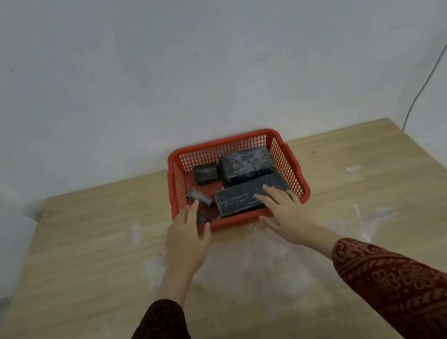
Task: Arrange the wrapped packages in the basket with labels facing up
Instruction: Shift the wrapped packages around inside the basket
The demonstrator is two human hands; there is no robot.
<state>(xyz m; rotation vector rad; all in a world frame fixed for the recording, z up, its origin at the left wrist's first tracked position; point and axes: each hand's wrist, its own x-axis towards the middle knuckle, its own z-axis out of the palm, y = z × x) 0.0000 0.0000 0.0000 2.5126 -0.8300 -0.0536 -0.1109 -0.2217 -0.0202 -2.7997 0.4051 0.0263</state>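
A red plastic mesh basket (221,144) stands on the wooden table near the wall. Inside lie several dark packages wrapped in clear film: a large block (246,165) at the back right, a small square one (205,173) at the back left, a long flat one (239,200) at the front right and a small roll (200,198) at the front left. My left hand (187,234) rests over the basket's front left rim, fingers beside the roll. My right hand (284,211) lies flat, fingers spread, on the long flat package's near end. No labels are readable.
The light wooden table (84,266) carries crumpled clear plastic film (250,268) just in front of the basket and small scraps to the right. A white wall stands right behind the basket. A thin cable (433,69) runs down the wall at the right.
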